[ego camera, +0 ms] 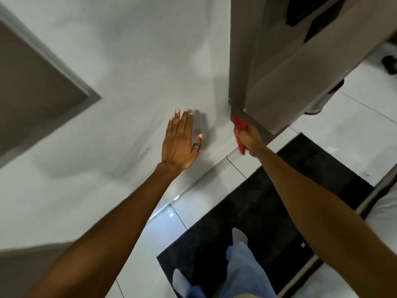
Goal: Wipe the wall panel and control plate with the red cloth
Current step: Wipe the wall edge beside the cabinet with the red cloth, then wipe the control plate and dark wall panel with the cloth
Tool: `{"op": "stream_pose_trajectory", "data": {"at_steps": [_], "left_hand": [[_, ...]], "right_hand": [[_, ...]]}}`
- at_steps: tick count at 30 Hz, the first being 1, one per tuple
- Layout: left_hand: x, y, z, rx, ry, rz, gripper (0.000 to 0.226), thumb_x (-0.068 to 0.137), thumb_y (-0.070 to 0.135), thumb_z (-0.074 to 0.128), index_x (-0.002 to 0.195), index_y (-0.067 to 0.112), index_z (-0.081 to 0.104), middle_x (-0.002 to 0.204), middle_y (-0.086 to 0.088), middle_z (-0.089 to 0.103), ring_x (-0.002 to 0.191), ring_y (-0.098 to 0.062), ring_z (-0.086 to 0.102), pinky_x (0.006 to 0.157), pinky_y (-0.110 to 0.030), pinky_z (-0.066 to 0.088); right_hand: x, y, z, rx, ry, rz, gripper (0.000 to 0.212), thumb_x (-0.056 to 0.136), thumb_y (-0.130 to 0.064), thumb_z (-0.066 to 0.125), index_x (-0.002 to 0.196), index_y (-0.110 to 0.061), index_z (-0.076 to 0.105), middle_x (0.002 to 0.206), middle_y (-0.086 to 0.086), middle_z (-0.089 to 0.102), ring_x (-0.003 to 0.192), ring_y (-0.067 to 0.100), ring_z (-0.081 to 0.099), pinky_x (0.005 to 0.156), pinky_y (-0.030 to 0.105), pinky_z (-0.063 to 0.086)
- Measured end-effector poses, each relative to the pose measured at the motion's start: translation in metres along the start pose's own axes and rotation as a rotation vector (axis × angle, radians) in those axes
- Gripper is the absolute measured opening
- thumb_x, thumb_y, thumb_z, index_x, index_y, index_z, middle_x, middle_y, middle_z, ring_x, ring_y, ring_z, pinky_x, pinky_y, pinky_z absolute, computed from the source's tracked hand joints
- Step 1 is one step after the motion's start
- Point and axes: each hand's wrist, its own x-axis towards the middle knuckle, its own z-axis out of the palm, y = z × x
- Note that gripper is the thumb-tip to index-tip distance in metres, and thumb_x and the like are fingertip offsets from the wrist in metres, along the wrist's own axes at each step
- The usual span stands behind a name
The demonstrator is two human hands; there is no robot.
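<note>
My right hand (250,137) grips a bunched red cloth (239,130) and presses it against the bottom corner of a tall taupe wall panel (277,67). A dark control plate (311,11) sits high on that panel, far above the cloth. My left hand (180,139) lies flat on the white wall (133,61), fingers spread, a dark ring on one finger, holding nothing. It rests to the left of the panel's edge.
A black floor mat (257,203) lies on glossy white tiles (343,125) under my feet and jeans. A grey framed panel (32,93) is set in the white wall at the left. A dark object (388,63) sits on the floor at far right.
</note>
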Motion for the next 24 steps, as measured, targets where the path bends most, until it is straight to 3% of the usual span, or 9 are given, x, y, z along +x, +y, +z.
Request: {"op": "stream_pose_trajectory", "data": {"at_steps": [1, 3, 5, 9, 11, 15, 20, 22, 24], "left_hand": [[-0.012, -0.012, -0.018, -0.007, 0.049, 0.01, 0.07, 0.108, 0.047, 0.034, 0.161, 0.006, 0.016, 0.17, -0.011, 0.011, 0.158, -0.029, -0.005, 0.131, -0.042, 0.004], [-0.028, -0.024, -0.047, -0.038, 0.131, 0.027, 0.068, 0.108, 0.044, 0.036, 0.161, 0.005, 0.019, 0.17, -0.012, 0.011, 0.158, -0.03, -0.003, 0.13, -0.045, 0.007], [-0.05, -0.047, -0.09, -0.046, 0.257, 0.032, 0.067, 0.107, 0.041, 0.041, 0.16, 0.005, 0.022, 0.169, -0.013, 0.012, 0.158, -0.03, -0.003, 0.13, -0.046, 0.008], [-0.095, -0.095, -0.177, 0.006, 0.567, 0.051, 0.066, 0.103, 0.036, 0.048, 0.159, 0.008, 0.027, 0.169, -0.012, 0.017, 0.158, -0.029, -0.002, 0.13, -0.046, 0.006], [-0.119, -0.12, -0.213, 0.036, 0.705, 0.042, 0.064, 0.102, 0.033, 0.05, 0.157, 0.007, 0.031, 0.168, -0.014, 0.02, 0.158, -0.03, -0.001, 0.13, -0.048, 0.008], [-0.187, -0.193, -0.268, 0.101, 0.952, -0.088, 0.056, 0.102, 0.024, 0.053, 0.152, 0.003, 0.04, 0.164, -0.022, 0.025, 0.154, -0.044, 0.007, 0.126, -0.058, 0.014], [-0.25, -0.26, -0.298, 0.125, 1.049, -0.166, 0.056, 0.1, 0.018, 0.054, 0.151, 0.001, 0.039, 0.164, -0.026, 0.02, 0.154, -0.047, 0.005, 0.125, -0.062, 0.012], [-0.264, -0.281, -0.303, 0.176, 1.031, -0.157, 0.057, 0.1, 0.02, 0.053, 0.152, 0.002, 0.037, 0.165, -0.023, 0.018, 0.156, -0.041, 0.001, 0.128, -0.058, 0.008], [-0.273, -0.301, -0.307, 0.219, 1.023, -0.159, 0.058, 0.1, 0.022, 0.052, 0.153, 0.003, 0.036, 0.166, -0.02, 0.018, 0.157, -0.032, -0.002, 0.129, -0.053, 0.005]], "right_hand": [[-0.027, -0.018, 0.014, 0.302, -0.049, 0.093, 0.045, 0.107, -0.009, 0.057, 0.151, -0.01, 0.05, 0.13, 0.017, 0.063, 0.113, 0.035, 0.065, 0.086, 0.027, 0.064], [-0.067, -0.044, 0.04, 0.671, -0.152, 0.146, 0.05, 0.106, -0.004, 0.058, 0.154, -0.011, 0.046, 0.146, 0.019, 0.06, 0.134, 0.041, 0.059, 0.116, 0.05, 0.052], [-0.114, -0.083, 0.076, 0.853, -0.271, 0.065, 0.048, 0.105, -0.004, 0.057, 0.151, -0.012, 0.047, 0.148, 0.018, 0.059, 0.143, 0.041, 0.053, 0.124, 0.059, 0.041], [-0.204, -0.177, 0.136, 0.928, -0.279, -0.293, 0.044, 0.106, -0.007, 0.057, 0.149, -0.014, 0.05, 0.145, 0.011, 0.064, 0.137, 0.032, 0.06, 0.122, 0.055, 0.047], [-0.238, -0.216, 0.157, 0.823, -0.178, -0.55, 0.052, 0.106, -0.007, 0.058, 0.156, -0.013, 0.045, 0.156, 0.006, 0.056, 0.144, 0.025, 0.055, 0.126, 0.044, 0.044], [-0.303, -0.268, 0.224, 0.464, 0.005, -1.177, 0.061, 0.106, -0.005, 0.052, 0.164, -0.011, 0.031, 0.175, 0.008, 0.024, 0.165, 0.024, 0.016, 0.128, 0.011, 0.021], [-0.321, -0.28, 0.307, -0.04, 0.087, -1.53, 0.077, 0.091, 0.001, 0.054, 0.164, -0.008, 0.03, 0.176, 0.017, 0.015, 0.166, 0.038, 0.003, 0.137, 0.047, -0.001], [-0.306, -0.27, 0.33, -0.264, 0.223, -1.582, 0.083, 0.094, -0.017, 0.066, 0.165, -0.011, 0.025, 0.176, 0.014, 0.009, 0.166, 0.037, 0.002, 0.136, 0.056, 0.0], [-0.291, -0.264, 0.339, -0.323, 0.323, -1.64, 0.083, 0.102, -0.046, 0.06, 0.167, -0.016, 0.019, 0.177, 0.01, 0.004, 0.167, 0.034, 0.0, 0.136, 0.057, 0.002]]}}
